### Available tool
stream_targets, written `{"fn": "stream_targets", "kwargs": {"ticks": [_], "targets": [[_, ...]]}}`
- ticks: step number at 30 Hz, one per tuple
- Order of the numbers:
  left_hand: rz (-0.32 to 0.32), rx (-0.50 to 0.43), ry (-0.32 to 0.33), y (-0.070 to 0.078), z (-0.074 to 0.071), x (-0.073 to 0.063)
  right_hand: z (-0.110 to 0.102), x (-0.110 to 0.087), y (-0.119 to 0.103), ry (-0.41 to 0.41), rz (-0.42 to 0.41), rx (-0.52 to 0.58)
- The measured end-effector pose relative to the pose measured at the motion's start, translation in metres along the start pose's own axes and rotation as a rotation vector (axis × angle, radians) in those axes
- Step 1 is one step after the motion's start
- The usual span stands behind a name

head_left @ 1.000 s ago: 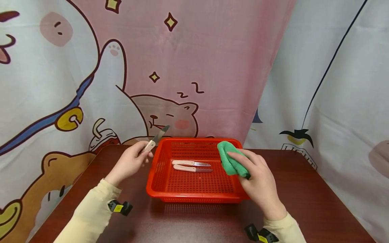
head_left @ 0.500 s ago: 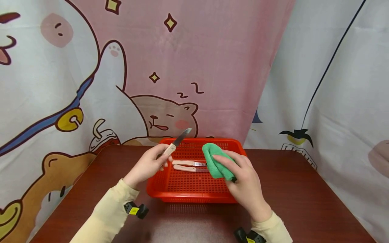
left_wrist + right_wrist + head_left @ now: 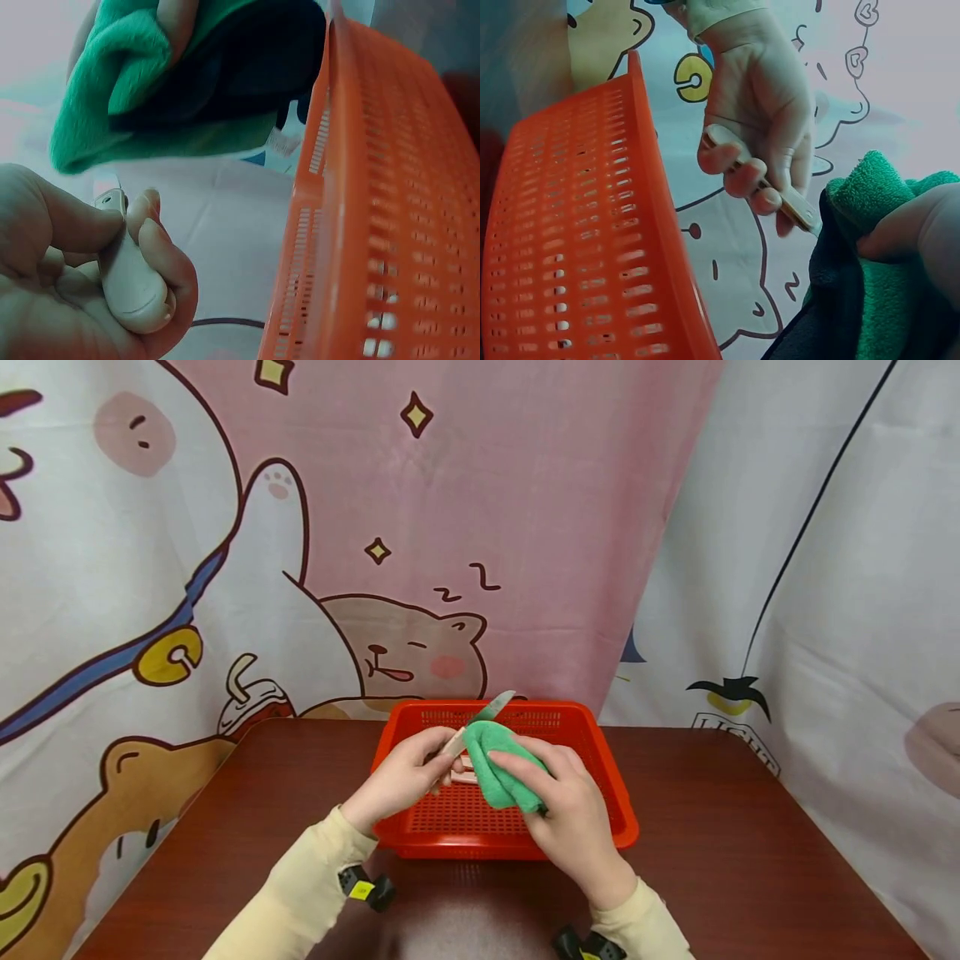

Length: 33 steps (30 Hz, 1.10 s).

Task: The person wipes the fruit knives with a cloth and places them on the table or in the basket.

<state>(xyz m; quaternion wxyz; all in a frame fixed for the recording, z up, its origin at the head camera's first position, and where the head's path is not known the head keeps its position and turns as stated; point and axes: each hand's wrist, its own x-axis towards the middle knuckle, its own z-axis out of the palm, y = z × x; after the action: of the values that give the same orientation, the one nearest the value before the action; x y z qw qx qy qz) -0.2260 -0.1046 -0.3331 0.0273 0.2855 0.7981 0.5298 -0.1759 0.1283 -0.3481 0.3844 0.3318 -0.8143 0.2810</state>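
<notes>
My left hand [image 3: 405, 777] grips a knife [image 3: 491, 707] by its pale handle, its blade pointing up and away to the right. In the left wrist view the fingers curl round that handle [image 3: 131, 285]. My right hand [image 3: 570, 810] holds a folded green cloth [image 3: 498, 768] with a dark underside [image 3: 217, 82]. The cloth overlaps the lower blade where it meets the handle. Both hands are above a red plastic basket [image 3: 465, 842]. Pale handles of knives [image 3: 465, 770] lying in the basket show between the hands; their blades are hidden behind the cloth.
The basket stands on a dark brown table [image 3: 720, 827]. A cartoon-printed curtain [image 3: 525, 527] hangs right behind the table's far edge. Black wrist cameras [image 3: 367, 887] sit on both sleeves.
My left hand has moved right with the knife, from beside the basket to over it. My right hand has moved left, bringing the cloth to the blade.
</notes>
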Motion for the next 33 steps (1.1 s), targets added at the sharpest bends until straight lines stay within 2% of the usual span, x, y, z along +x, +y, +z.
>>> {"fn": "stream_targets", "kwargs": {"ticks": [6, 21, 28, 33], "targets": [[0.005, 0.024, -0.016, 0.003, 0.009, -0.001, 0.004, 0.000, 0.000, -0.008, -0.004, -0.016], [0.011, -0.140, -0.090, 0.001, 0.012, -0.006, 0.005, 0.001, 0.004, 0.001, -0.005, -0.059], [0.014, -0.211, -0.112, 0.001, 0.012, -0.007, -0.002, 0.003, 0.010, 0.014, 0.034, -0.077], [0.013, -0.215, -0.117, 0.000, 0.012, -0.008, -0.008, 0.006, 0.016, 0.045, 0.059, -0.092]]}}
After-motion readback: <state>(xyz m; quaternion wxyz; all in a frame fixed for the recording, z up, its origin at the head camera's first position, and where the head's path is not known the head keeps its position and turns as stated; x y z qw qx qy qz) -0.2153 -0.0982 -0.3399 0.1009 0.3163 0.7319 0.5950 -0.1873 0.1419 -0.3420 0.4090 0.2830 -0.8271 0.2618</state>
